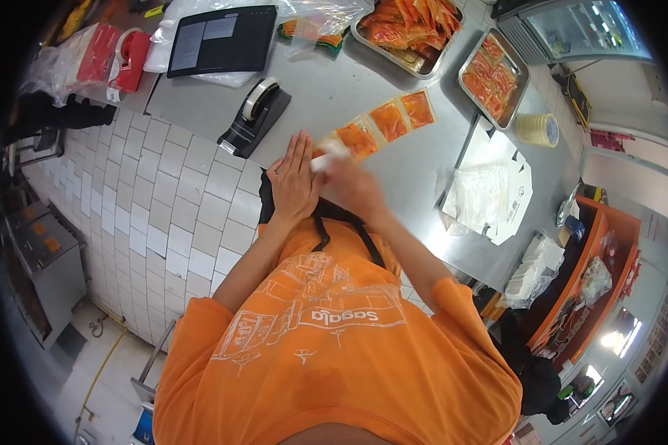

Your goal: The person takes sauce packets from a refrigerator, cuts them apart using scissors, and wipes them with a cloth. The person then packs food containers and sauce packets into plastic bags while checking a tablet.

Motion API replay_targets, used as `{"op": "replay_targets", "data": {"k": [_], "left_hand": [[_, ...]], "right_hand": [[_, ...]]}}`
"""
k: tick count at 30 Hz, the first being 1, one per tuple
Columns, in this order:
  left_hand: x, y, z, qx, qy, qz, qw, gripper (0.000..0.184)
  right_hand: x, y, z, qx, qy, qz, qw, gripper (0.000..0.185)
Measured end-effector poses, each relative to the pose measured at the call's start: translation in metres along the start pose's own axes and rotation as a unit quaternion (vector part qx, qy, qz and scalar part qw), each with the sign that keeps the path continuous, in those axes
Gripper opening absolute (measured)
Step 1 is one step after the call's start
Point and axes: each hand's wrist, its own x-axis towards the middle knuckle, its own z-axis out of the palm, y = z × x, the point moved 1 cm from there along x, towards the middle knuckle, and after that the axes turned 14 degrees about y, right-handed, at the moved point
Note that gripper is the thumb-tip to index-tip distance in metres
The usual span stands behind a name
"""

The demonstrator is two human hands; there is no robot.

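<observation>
My left hand (297, 178) lies flat at the near edge of the steel table, fingers stretched out together, beside the near end of a strip of sauce sachets (388, 121). The clear sachets hold orange-red sauce and lie joined in a row. Close against the left hand, my right hand (354, 187) is smeared by motion. Its fingers are closed around a white wipe (336, 150), cloth or paper I cannot tell, over the nearest sachet. Just beyond the left hand stands a black tape dispenser (254, 117) with a roll of tape.
Metal trays (464, 78) of filled sachets stand at the back right. A black tablet (221, 41) and a red tape dispenser (130, 59) are at the back left. White plastic bags (479, 194) lie on a flat white carton at right, near stacked round yellowish lids (537, 130).
</observation>
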Motion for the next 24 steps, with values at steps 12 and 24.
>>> {"op": "replay_targets", "data": {"k": [12, 24], "left_hand": [[0.002, 0.0, -0.006, -0.03, -0.023, -0.018, 0.999, 0.077], [0.015, 0.032, 0.026, -0.061, 0.004, -0.011, 0.998, 0.076]], "right_hand": [[-0.001, 0.005, 0.017, 0.076, -0.111, -0.089, 0.987, 0.02], [0.024, 0.044, 0.013, 0.075, -0.059, -0.038, 0.995, 0.021]]}}
